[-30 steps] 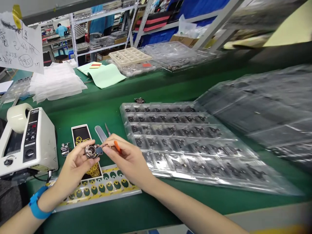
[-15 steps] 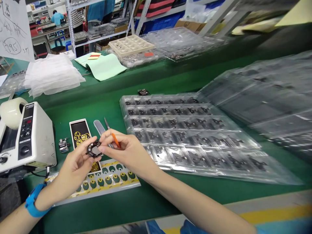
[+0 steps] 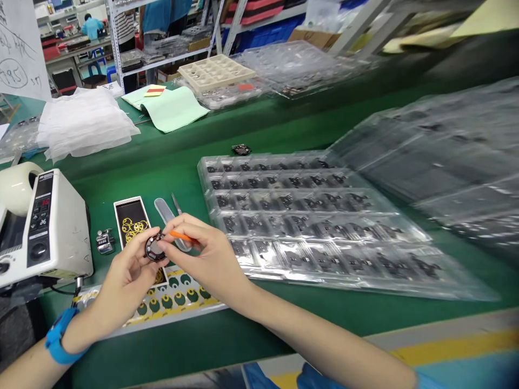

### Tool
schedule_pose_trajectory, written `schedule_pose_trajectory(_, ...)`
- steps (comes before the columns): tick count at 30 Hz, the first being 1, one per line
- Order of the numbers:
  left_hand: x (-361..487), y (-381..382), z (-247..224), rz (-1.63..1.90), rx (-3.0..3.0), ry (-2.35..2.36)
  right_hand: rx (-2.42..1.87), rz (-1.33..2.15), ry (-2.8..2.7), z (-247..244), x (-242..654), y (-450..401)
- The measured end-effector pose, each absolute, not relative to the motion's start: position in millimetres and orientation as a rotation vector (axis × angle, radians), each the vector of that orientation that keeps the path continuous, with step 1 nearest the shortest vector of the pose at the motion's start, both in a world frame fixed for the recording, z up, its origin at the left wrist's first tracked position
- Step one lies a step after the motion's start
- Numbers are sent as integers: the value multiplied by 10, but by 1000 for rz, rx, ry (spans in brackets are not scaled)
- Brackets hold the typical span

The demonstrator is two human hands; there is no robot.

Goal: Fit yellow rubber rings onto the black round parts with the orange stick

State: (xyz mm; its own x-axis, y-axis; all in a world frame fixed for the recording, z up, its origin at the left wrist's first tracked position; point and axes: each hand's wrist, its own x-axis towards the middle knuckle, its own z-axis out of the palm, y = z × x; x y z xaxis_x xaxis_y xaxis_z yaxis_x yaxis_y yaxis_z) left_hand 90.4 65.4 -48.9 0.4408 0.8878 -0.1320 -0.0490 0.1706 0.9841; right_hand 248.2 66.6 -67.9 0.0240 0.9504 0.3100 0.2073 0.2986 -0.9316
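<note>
My left hand (image 3: 125, 278) grips a small round black part (image 3: 154, 248) by its edge, in front of a white box (image 3: 128, 202) with yellow rings. My right hand (image 3: 206, 259) is closed on an orange tool (image 3: 181, 236), its fingertips against the part's face; the tool's tip is hidden. Under both wrists lies a sheet of green and yellow stickers (image 3: 178, 298). Behind my right hand are grey tweezers (image 3: 175, 203) and a clear, flat, rounded strip (image 3: 163, 209).
A clear tray (image 3: 284, 216) of black parts fills the middle right, its lid (image 3: 438, 146) raised behind. One black part (image 3: 241, 149) lies beyond the tray. On the left stand a tape dispenser (image 3: 60, 227) and a metal counter (image 3: 105, 241). White sheets (image 3: 85, 124) lie farther back.
The orange tool has swung from a steep slant to nearly level in my right hand. The view has shifted slightly. My left hand still holds the round part.
</note>
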Motion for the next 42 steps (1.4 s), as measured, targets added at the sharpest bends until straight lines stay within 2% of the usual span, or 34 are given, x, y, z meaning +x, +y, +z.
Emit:
schedule_pose_trajectory(12,990,672,-548,975,1191,1073,-1128,553,-1547,-782,2413,635)
schedule_pose_trajectory(19,972,653,-521,1015,1179,1040,-1139,872,-1580,-689,2453,701)
schedule_pose_trajectory(24,925,646,-582,931,1362,1107,-1129,906,-1611,-679,2461,729)
schedule_pose_trajectory(27,875,720,-573,810,1662,1168,-1085,744,-1704,-735,2457,735)
schedule_pose_trajectory(30,835,812,-511,866,1824,1194,-967,384,-1761,-814,2458,689)
schedule_pose_trajectory(33,822,855,-452,954,1667,1216,-799,-56,-1787,-867,2475,589)
schedule_pose_trajectory(36,835,832,-423,940,1422,1202,-756,-338,-1880,-851,2488,517)
schedule_pose_trajectory(39,863,771,-411,888,1216,1161,-891,-426,-1856,-785,2482,533)
schedule_pose_trajectory(42,889,708,-411,863,1151,1112,-966,-371,-1834,-738,2481,595)
